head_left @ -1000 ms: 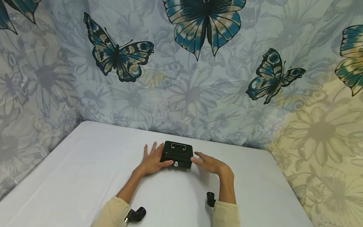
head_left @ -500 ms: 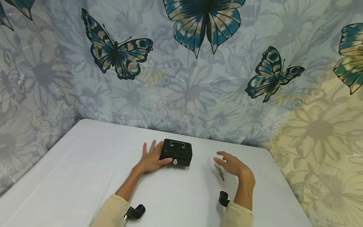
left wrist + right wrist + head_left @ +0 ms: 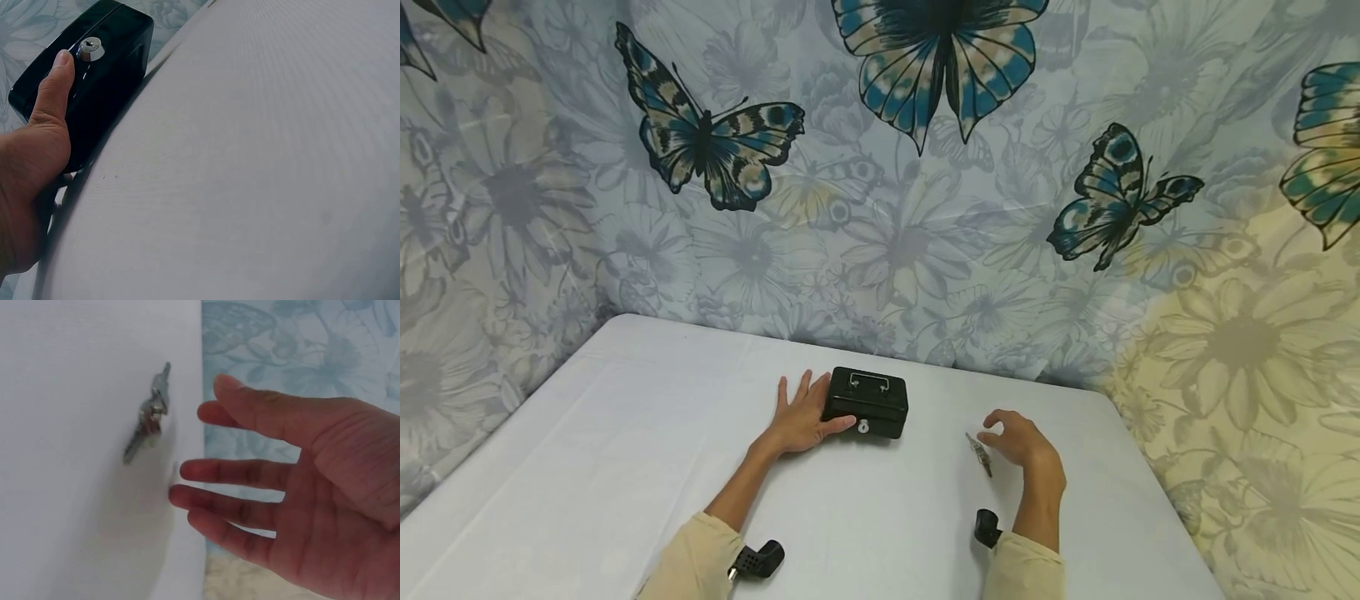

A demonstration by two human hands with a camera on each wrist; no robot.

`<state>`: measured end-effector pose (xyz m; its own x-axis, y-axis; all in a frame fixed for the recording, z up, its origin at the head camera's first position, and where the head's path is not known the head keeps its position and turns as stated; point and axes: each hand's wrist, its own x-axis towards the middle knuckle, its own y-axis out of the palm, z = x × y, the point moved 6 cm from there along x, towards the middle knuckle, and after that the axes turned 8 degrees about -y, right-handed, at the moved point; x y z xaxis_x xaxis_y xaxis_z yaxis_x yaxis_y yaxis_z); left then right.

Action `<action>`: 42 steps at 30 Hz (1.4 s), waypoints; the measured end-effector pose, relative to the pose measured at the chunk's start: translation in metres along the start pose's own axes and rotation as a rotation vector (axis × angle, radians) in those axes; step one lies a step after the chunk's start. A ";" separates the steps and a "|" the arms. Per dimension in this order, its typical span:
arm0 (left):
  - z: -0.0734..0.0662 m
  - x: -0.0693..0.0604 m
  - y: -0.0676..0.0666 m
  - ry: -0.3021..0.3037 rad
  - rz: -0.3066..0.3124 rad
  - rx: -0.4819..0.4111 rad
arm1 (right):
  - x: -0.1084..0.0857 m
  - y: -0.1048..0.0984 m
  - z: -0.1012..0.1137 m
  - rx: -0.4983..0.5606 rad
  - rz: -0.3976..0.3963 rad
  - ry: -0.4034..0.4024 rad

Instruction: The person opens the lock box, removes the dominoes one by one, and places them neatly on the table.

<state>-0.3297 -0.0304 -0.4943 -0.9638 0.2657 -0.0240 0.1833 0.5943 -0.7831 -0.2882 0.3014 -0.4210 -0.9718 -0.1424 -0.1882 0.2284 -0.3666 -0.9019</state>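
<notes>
A small black cash box (image 3: 867, 403) with a wire handle on its lid and a silver lock (image 3: 91, 49) on its front stands on the white table. My left hand (image 3: 801, 423) rests against the box's left end, fingers spread and fairly straight, the thumb lying along the front beside the lock. To the right of the box lies a small bunch of keys (image 3: 149, 415) on the cloth. Close to these keys hovers my right hand (image 3: 1018, 439), fingers loosely bent, nothing between them; in the right wrist view its fingertips are apart from the keys.
A white cloth covers the table (image 3: 647, 433). Behind it hangs a wall covering (image 3: 910, 250) printed with butterflies and flowers. A black wrist camera (image 3: 762, 559) sticks out from the left sleeve, another camera (image 3: 987, 528) from the right.
My right hand has moved from the box's right end rightward to the keys, then come slightly back toward them, thumb and forefinger drawing closer. The left hand stays at the box.
</notes>
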 end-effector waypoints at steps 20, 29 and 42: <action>0.000 0.001 0.002 -0.014 0.003 -0.024 | 0.012 0.016 0.004 -0.041 -0.033 0.134; 0.000 0.002 0.000 -0.011 -0.001 -0.009 | 0.013 0.016 0.005 -0.062 -0.045 0.163; 0.001 0.003 0.001 -0.016 0.004 0.001 | 0.015 0.014 0.003 -0.054 -0.056 0.176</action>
<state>-0.3332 -0.0301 -0.4957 -0.9660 0.2559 -0.0372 0.1872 0.5927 -0.7834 -0.2994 0.2914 -0.4355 -0.9792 0.0418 -0.1985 0.1752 -0.3191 -0.9314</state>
